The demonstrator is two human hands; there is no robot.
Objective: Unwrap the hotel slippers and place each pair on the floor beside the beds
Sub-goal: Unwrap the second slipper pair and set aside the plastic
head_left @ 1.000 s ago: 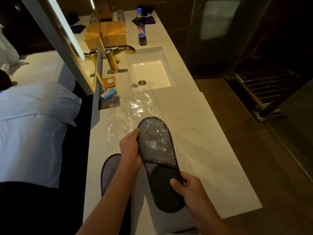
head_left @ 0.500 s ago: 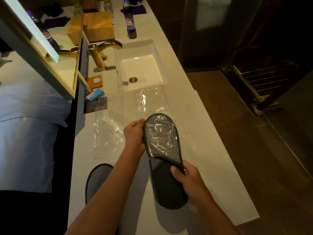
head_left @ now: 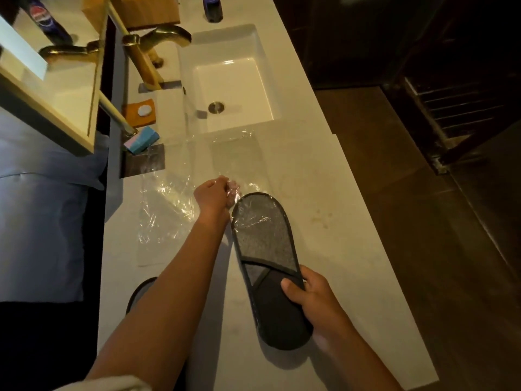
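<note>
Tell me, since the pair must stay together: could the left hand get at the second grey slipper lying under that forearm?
Probably yes. The second grey slipper lies uncovered on the white counter, but the left hand pinches clear plastic wrap and must let go first.

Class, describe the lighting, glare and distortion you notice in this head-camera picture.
Head view: warm, dim light; the floor falls into darkness; bright glare streaks on the plastic wrap and over the slipper; wide-angle bending of the countertop edges.
</note>
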